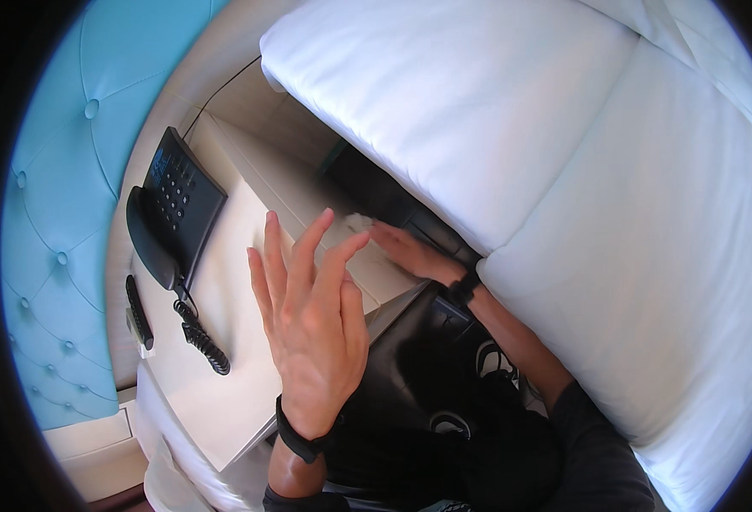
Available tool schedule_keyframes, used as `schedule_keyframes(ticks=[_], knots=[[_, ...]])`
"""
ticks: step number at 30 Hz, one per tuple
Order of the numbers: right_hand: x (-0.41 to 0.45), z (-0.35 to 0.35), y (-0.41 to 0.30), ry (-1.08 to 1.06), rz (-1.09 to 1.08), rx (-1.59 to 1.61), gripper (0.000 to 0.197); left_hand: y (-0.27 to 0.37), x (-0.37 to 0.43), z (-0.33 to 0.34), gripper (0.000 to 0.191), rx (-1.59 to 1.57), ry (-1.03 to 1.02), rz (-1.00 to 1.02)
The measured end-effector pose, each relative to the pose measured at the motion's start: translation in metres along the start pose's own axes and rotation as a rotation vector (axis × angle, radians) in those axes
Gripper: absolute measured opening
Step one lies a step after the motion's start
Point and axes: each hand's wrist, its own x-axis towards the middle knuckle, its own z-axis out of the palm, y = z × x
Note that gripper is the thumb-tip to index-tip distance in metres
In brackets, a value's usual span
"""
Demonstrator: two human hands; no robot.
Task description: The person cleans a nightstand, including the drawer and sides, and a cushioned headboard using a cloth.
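My left hand [318, 320] is raised over the front edge of a white nightstand [222, 409], fingers apart, holding nothing. Low along the nightstand's side, my right hand [408, 253] is blurred, with a crumpled whitish cloth or tissue [358, 222] at its fingertips. It looks held there, against the side panel. A black corded telephone [187, 192] rests on the nightstand top, its handset [152, 240] on the cradle and its coiled cord [200, 339] lying loose. Beside it, near the headboard, is a black remote control [138, 313].
A bed with a white duvet [465, 115] stands along the right, close to my right forearm. A tufted light-blue headboard [62, 211] lines the left. White bedding [177, 441] lies at the lower left. A thin black cable [222, 86] runs behind the nightstand.
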Motion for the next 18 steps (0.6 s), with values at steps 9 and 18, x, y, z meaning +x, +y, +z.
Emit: schedule_keyframes(ticks=[9,18], knots=[[0.019,-0.048,0.098,0.112,0.241,-0.108,0.065,0.004,0.003,-0.002,0.035,0.000,-0.042,-0.016],[0.012,-0.007,-0.041,-0.104,-0.054,-0.146,0.067,0.006,0.004,-0.001,0.039,-0.093,0.000,-0.073]])
